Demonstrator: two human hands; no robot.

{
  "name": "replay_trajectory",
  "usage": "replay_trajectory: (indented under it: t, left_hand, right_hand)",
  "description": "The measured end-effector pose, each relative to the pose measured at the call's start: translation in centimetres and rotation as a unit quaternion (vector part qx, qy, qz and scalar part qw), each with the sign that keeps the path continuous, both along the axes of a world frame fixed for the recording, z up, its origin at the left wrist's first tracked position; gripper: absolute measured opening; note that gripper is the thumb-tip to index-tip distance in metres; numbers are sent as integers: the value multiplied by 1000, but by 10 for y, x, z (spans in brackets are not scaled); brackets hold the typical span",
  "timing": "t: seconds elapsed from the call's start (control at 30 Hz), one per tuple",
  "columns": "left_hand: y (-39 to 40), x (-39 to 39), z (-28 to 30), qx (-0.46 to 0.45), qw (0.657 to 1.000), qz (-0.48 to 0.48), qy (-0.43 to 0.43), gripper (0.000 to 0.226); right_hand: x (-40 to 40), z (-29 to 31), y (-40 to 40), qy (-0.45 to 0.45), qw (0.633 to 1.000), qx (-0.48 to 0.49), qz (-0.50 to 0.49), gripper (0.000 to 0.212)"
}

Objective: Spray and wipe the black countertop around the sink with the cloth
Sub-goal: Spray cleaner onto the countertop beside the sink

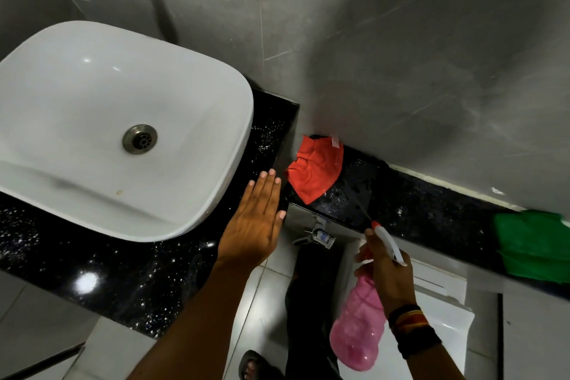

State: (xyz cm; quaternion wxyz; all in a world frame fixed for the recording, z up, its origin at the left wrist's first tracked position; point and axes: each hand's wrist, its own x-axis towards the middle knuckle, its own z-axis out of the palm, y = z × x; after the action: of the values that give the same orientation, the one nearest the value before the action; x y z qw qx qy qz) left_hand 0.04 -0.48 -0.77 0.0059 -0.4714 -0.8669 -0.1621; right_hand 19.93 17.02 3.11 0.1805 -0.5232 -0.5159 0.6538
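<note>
Right now your left hand [251, 222] lies flat and empty, fingers straight and together, palm down at the corner of the black worktop [129, 281] just beside the white sink [216, 108]. Your right hand [384, 271] is clamped around the neck of the pink spray bottle [359, 330], a finger on the trigger, with the white nozzle [382, 233] aimed up and to the left at the narrow ledge of worktop along the wall; a thin streak off the nozzle tip looks like spray in flight, and that stretch glistens wet. The red cloth [316, 168] lies crumpled on this ledge, against the wall, with one corner hanging over the front edge. It sits ahead and slightly right of your left fingertips [266, 176], across the small gap between the two worktop sections, and its long axis runs diagonally from the wall toward you. Your left hand is plainly nearer and free, so I judge the cloth is its job: reach forward and right over the gap. A green cloth [533, 244] lies well apart at the far right, closer to your busy hand.
</note>
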Motion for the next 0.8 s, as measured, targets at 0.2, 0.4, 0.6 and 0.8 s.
replay_trajectory:
  t: [0.2,0.4,0.6,0.8]
  left_hand:
    - [0,0,0,-1,1000,0,0,63]
    - [0,0,-1,-4,1000,-1,1,63]
    - [0,0,0,-3,1000,2,-3,63]
    - [-1,-1,-1,-6,1000,3,-7,63]
  right_hand:
    - [6,3,-12,-8,999,-24,29,22]
    - [-2,10,-22,8,998,-32,61,32]
    - [-17,10,-17,13,999,-16,40,11]
    - [-16,5,0,-8,1000,-3,11,25]
